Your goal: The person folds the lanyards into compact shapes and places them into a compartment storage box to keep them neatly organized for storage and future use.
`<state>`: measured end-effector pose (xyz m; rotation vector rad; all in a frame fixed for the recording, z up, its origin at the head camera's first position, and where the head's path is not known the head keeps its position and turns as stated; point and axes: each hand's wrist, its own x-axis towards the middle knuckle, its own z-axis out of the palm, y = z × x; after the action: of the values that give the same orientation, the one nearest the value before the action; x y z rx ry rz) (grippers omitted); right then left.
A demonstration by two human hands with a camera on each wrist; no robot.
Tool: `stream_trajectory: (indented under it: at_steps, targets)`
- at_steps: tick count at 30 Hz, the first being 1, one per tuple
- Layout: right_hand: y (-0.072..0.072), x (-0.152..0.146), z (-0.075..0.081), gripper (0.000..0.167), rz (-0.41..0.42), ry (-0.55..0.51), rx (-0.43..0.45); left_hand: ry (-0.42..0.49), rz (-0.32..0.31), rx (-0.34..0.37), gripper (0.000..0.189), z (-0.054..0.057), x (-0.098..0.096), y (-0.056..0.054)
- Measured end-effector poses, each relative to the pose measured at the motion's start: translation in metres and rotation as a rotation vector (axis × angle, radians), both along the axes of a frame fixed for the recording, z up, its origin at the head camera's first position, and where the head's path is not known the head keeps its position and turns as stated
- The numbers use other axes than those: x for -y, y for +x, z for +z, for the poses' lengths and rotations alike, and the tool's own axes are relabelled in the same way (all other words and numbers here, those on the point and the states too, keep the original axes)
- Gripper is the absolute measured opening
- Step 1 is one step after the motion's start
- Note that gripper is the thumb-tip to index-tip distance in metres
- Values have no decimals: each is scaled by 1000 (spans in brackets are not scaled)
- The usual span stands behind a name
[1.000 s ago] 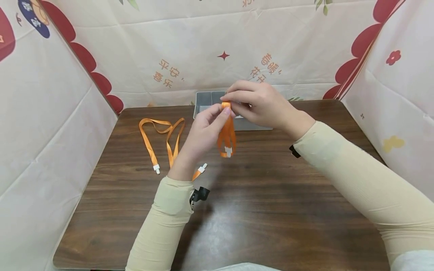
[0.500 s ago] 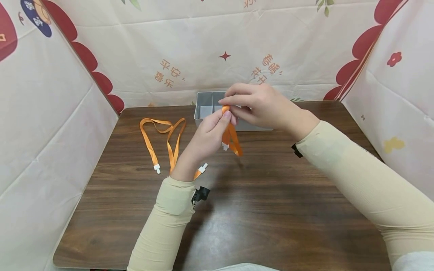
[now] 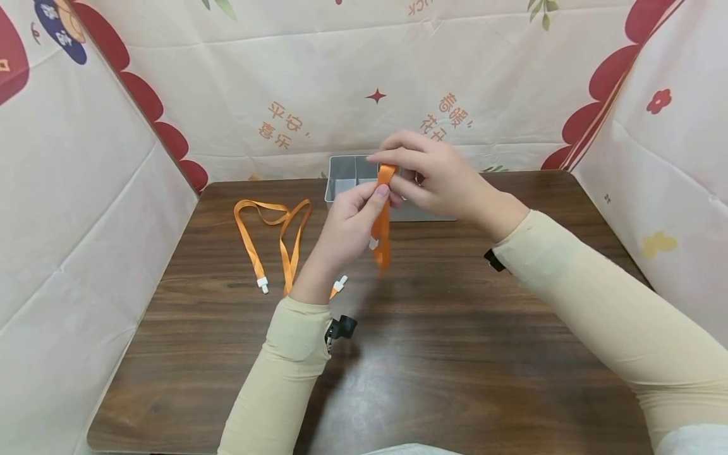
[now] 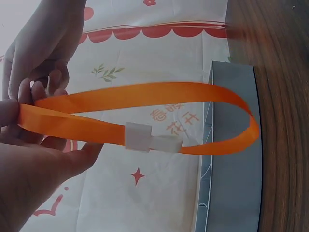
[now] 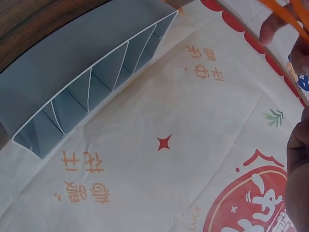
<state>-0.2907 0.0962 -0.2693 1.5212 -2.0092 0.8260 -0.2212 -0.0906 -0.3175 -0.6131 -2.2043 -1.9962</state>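
An orange lanyard (image 3: 384, 230) hangs in folded loops from both hands, above the table and in front of the grey box. My left hand (image 3: 349, 218) pinches it between thumb and fingers. At the top fold, my right hand (image 3: 440, 172) holds the strap with its thumb and fingertips. The left wrist view shows the strap's long loop (image 4: 159, 92) and its white plastic clip (image 4: 137, 136). In the right wrist view only a corner of the orange strap (image 5: 285, 13) shows beside fingers. A second orange lanyard (image 3: 246, 237) lies loosely spread on the table, partly behind the left forearm.
A grey divided box (image 3: 423, 212) stands at the table's back edge; its compartments (image 5: 72, 99) show in the right wrist view. White clips (image 3: 262, 284) end the lying lanyard. Printed cloth walls (image 3: 227, 95) enclose the brown wooden table (image 3: 455, 354) at the back and sides.
The hanging lanyard has swung and turned, its loops now narrower in the head view. The top fold stands taller between the hands, which have shifted slightly. The lying lanyard has not moved.
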Motion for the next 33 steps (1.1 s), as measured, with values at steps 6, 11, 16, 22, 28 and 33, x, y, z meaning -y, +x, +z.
stream_trajectory:
  at_steps: [6,11,16,22,28,33]
  targets:
    - [-5,-4,6,27,14,22,-62,-1,-5,32,34,2,-5,-2]
    - [-8,-10,13,23,-68,61,-212,-5,-14,49,33,-1,-6,-1]
    - [-13,-15,22,17,-161,55,-381,-5,-23,74,33,-6,-9,-1]
    - [-13,-16,36,16,-229,27,-459,20,-20,56,32,-11,-14,-1]
    - [2,-9,47,17,-199,-98,435,46,-43,33,31,-17,-17,-3]
    - [7,-7,51,22,-157,-160,847,13,-50,0,30,-22,-17,-4]
